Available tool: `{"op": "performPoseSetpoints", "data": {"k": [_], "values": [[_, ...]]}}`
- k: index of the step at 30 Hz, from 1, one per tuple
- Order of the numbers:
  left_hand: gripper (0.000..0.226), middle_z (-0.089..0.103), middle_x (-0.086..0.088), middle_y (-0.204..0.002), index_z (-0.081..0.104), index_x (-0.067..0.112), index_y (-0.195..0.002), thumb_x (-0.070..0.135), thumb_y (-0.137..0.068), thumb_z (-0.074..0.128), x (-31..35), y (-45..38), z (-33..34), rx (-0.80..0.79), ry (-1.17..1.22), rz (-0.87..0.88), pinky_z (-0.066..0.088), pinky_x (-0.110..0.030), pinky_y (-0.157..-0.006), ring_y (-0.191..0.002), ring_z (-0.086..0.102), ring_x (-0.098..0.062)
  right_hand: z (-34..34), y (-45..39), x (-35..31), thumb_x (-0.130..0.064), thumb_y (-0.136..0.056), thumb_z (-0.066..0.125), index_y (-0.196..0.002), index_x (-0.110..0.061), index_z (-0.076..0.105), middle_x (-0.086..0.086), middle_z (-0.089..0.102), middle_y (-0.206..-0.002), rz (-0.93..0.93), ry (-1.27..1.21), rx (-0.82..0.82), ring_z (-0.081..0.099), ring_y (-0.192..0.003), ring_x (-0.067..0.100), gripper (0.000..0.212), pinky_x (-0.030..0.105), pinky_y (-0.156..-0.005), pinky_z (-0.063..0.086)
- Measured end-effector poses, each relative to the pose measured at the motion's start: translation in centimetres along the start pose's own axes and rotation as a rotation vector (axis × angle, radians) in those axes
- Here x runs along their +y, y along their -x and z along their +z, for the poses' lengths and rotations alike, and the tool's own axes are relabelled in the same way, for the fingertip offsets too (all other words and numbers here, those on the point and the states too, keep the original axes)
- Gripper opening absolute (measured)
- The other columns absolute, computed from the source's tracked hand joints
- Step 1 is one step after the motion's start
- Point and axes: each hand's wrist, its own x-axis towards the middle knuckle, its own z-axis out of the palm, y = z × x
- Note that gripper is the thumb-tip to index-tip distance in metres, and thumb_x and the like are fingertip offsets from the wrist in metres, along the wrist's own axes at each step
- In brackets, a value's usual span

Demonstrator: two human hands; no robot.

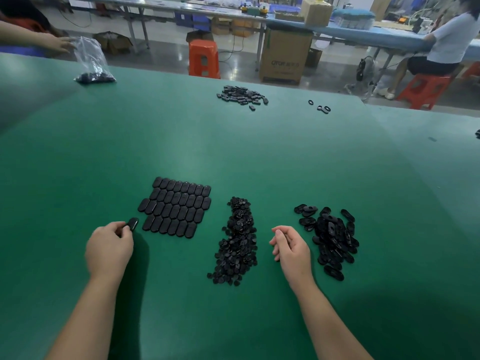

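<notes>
Left hand (109, 246) fingers pinching black oval piece (133, 224) beside tiled rows (176, 207), right hand (292, 246) loosely curled, empty

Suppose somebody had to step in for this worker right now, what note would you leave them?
Left hand pinches one black oval piece at the near-left corner of the laid-out block.
Right hand hangs loosely curled, seemingly empty, between the small-parts pile and the oval-shell pile.
Done: several tidy rows on the green table.
Left: set this piece down, then likely work through both piles.
</notes>
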Motion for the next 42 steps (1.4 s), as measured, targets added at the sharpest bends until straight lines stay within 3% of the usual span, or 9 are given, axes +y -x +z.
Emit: {"op": "performPoseSetpoints", "data": {"k": [3,7,21,26,30,33,37,42], "values": [[0.019,0.064,-0.004,-0.079,0.074,0.013,-0.099,0.022,-0.096,0.058,0.1,-0.2,0.2,0.009,0.017,-0.019,0.043,-0.031,-0.056,-0.070,0.057,-0.029,0.0,0.0,0.0,-0.016,-0.104,0.054,-0.095,-0.021,0.068,-0.006,0.067,-0.072,0.001,0.007,0.005,0.055,-0.058,0.008,0.017,0.028,-0.054,0.050],[0.016,0.062,0.000,-0.075,0.075,0.013,-0.096,0.021,-0.095,0.061,0.8,-0.6,0.4,0.002,0.015,-0.032,0.042,-0.031,-0.057,-0.070,0.057,-0.028,0.0,0.0,0.1,-0.017,-0.104,0.054,-0.096,-0.022,0.068,-0.008,0.068,-0.073,0.002,0.025,0.003,0.056,-0.058,0.007,0.017,0.028,-0.055,0.050],[0.018,0.068,-0.007,-0.081,0.075,0.010,-0.098,0.020,-0.095,0.061,1.8,-1.1,0.8,0.020,0.007,-0.017,0.045,-0.033,-0.064,-0.073,0.055,-0.028,0.0,-0.1,0.4,-0.020,-0.103,0.055,-0.096,-0.025,0.067,-0.009,0.069,-0.075,-0.015,0.046,-0.006,0.057,-0.059,0.005,0.016,0.030,-0.056,0.052],[0.018,0.067,-0.010,-0.092,0.074,0.009,-0.102,0.017,-0.097,0.058,3.8,0.2,0.8,0.086,0.088,0.157,0.043,-0.034,-0.069,-0.077,0.054,-0.025,0.1,-0.1,0.5,-0.020,-0.103,0.055,-0.094,-0.027,0.067,-0.008,0.069,-0.075,-0.015,0.041,-0.001,0.058,-0.059,0.005,0.017,0.031,-0.055,0.052],[0.017,0.067,-0.002,-0.095,0.075,0.011,-0.106,0.014,-0.094,0.063,7.6,2.9,2.2,-0.038,0.158,0.432,0.051,-0.034,-0.079,-0.083,0.060,-0.019,0.1,-0.2,0.6,-0.020,-0.102,0.055,-0.094,-0.028,0.068,-0.008,0.069,-0.075,-0.012,0.043,0.003,0.058,-0.059,0.005,0.017,0.031,-0.056,0.052],[0.022,0.062,0.007,-0.099,0.072,0.015,-0.116,0.016,-0.097,0.061,10.4,5.5,4.5,-0.220,0.159,0.553,0.048,-0.023,-0.078,-0.080,0.059,-0.007,0.1,-0.1,0.7,-0.021,-0.102,0.055,-0.093,-0.028,0.068,-0.008,0.070,-0.076,-0.011,0.042,0.004,0.058,-0.059,0.004,0.017,0.030,-0.055,0.052],[0.028,0.062,0.004,-0.112,0.068,0.018,-0.125,0.021,-0.102,0.053,11.8,7.5,7.6,-0.333,0.070,0.538,0.052,-0.029,-0.080,-0.089,0.062,-0.014,0.1,-0.2,0.7,-0.021,-0.102,0.056,-0.093,-0.028,0.067,-0.007,0.070,-0.076,-0.009,0.049,0.002,0.058,-0.059,0.003,0.016,0.030,-0.057,0.052],[0.025,0.054,0.010,-0.096,0.072,0.018,-0.118,0.026,-0.102,0.054,11.2,7.9,8.6,-0.320,0.055,0.541,0.046,-0.025,-0.064,-0.074,0.056,-0.010,0.2,-0.3,0.9,-0.021,-0.102,0.056,-0.093,-0.029,0.067,-0.008,0.070,-0.077,-0.006,0.071,0.001,0.059,-0.059,0.003,0.016,0.028,-0.056,0.052]]}}
